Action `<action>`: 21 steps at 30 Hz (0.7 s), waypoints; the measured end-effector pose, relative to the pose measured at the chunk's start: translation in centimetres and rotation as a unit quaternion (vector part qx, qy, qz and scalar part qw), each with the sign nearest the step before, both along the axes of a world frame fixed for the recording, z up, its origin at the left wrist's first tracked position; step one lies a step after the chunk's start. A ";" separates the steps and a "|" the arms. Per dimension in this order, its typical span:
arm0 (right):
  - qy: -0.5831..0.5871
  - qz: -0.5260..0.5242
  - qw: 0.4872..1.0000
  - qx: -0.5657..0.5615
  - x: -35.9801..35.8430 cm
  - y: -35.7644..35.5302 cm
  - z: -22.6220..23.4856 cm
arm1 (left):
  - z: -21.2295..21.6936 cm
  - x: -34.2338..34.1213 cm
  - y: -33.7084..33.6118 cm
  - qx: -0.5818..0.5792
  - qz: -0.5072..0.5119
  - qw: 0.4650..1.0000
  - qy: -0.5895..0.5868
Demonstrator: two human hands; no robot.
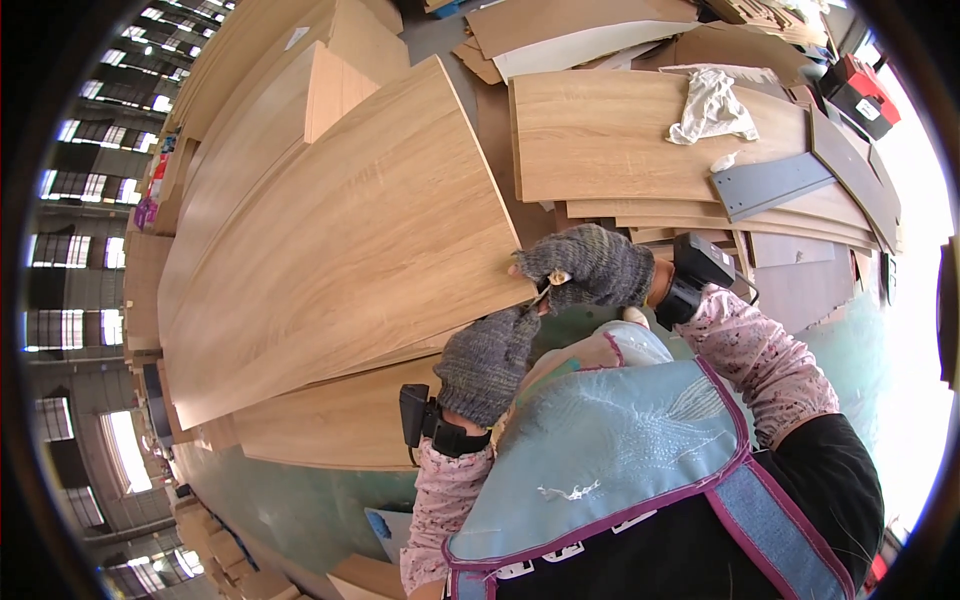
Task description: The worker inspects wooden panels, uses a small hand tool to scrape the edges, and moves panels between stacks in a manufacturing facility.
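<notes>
A large light wood-grain board (340, 240) slants across the left and middle, its near right corner beside my hands. My right hand (600, 265), in a grey knitted glove, is closed at that corner, with bare fingertips by the board's edge. Something small and pale (558, 278) shows at its fingers; I cannot make out its kind. Just below and to the left, my left hand (487, 362), gloved alike, is closed too, its fingers meeting the right hand's at the corner. What its fingers hold is hidden.
More wood-grain boards (620, 130) lie stacked at the far right, bearing a white cloth (712, 105) and a grey-blue panel (770, 186). A red and black box (860, 95) stands beyond. Under the big board rests another board (340, 420) above the green floor (290, 510).
</notes>
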State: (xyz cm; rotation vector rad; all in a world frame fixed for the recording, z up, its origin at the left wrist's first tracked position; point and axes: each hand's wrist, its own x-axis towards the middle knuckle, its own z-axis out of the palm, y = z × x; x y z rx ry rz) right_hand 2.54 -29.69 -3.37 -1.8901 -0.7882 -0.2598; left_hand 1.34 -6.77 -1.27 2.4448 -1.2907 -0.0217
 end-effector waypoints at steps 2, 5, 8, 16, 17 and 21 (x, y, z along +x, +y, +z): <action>0.000 -0.003 1.000 -0.011 0.0 0.1 0.0 | -0.2 -0.1 0.1 -0.012 -0.002 0.998 -0.055; -0.003 0.002 1.000 0.004 -0.3 0.2 -0.2 | -0.7 -0.6 0.2 -0.010 0.018 0.999 -0.039; -0.018 -0.002 1.000 -0.006 -0.3 0.1 -0.3 | -0.4 -0.6 0.0 -0.019 0.018 1.000 -0.015; -0.017 0.005 1.000 -0.001 -0.1 0.0 -0.1 | -0.3 -0.6 0.0 -0.035 0.016 0.999 -0.016; -0.023 0.006 1.000 -0.002 0.0 0.1 -0.1 | -0.3 -0.6 0.0 -0.041 0.014 0.999 -0.029; 0.007 0.018 1.000 0.012 0.0 -0.2 -0.4 | 0.1 -0.9 -0.4 -0.033 0.070 0.995 0.060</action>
